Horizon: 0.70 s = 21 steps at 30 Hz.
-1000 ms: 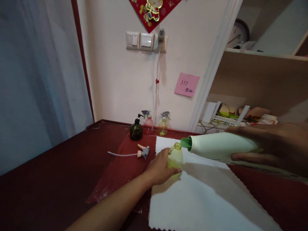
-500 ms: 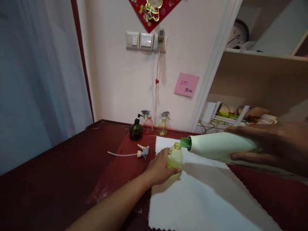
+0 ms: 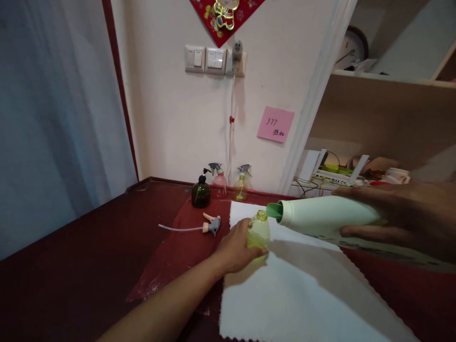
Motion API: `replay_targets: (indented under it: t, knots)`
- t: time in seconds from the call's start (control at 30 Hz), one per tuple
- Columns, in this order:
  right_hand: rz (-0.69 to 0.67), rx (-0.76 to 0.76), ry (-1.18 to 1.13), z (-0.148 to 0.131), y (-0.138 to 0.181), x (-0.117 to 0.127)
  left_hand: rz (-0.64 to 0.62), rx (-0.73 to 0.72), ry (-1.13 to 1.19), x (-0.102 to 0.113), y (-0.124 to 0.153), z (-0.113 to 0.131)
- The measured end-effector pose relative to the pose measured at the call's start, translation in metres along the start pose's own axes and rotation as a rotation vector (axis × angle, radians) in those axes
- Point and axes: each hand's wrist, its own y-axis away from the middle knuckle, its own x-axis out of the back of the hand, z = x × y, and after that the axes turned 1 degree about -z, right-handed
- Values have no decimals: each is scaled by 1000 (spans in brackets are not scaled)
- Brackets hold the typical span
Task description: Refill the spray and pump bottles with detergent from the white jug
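Observation:
My left hand (image 3: 237, 248) is wrapped round a small yellow-green bottle (image 3: 259, 232) that stands upright with its neck uncapped on a white cloth (image 3: 299, 294). My right hand (image 3: 402, 216) grips a large pale green bottle (image 3: 326, 217), tipped almost flat. Its green spout (image 3: 273, 210) hangs just right of and above the small bottle's mouth. A loose spray head with a long tube (image 3: 204, 227) lies on the red cloth (image 3: 178, 251) to the left.
At the back by the wall stand a dark green pump bottle (image 3: 200, 192), a pink spray bottle (image 3: 219, 181) and a yellow spray bottle (image 3: 242, 183). A cable hangs from the wall socket (image 3: 236, 60). Shelves with clutter (image 3: 356, 168) rise on the right. The table (image 3: 71, 275) is dark red.
Almost nothing differs. Both hands keep their grips, and the spout stays beside the small bottle's mouth; the view has shifted slightly.

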Motion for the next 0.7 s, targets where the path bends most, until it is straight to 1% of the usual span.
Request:
replay_targets:
  t: [0.17, 0.3, 0.4, 0.5, 0.6, 0.7]
  knots:
    - [37, -51, 5, -2, 5, -8, -1, 13, 5, 1, -1, 2]
    - [-13, -138, -126, -4, 5, -12, -10, 15, 13, 2, -1, 5]
    - [-29, -326, -255, -2, 1, -13, -15, 21, 13, 4, 1, 7]
    - [5, -548, -403, 0, -1, -15, -25, 25, 13, 3, 0, 8]
    - [106, -699, -551, -3, -3, -21, -24, 32, 9, 2, -2, 4]
    - [242, -776, -715, -13, -6, -32, -24, 29, 12, 1, -5, 0]
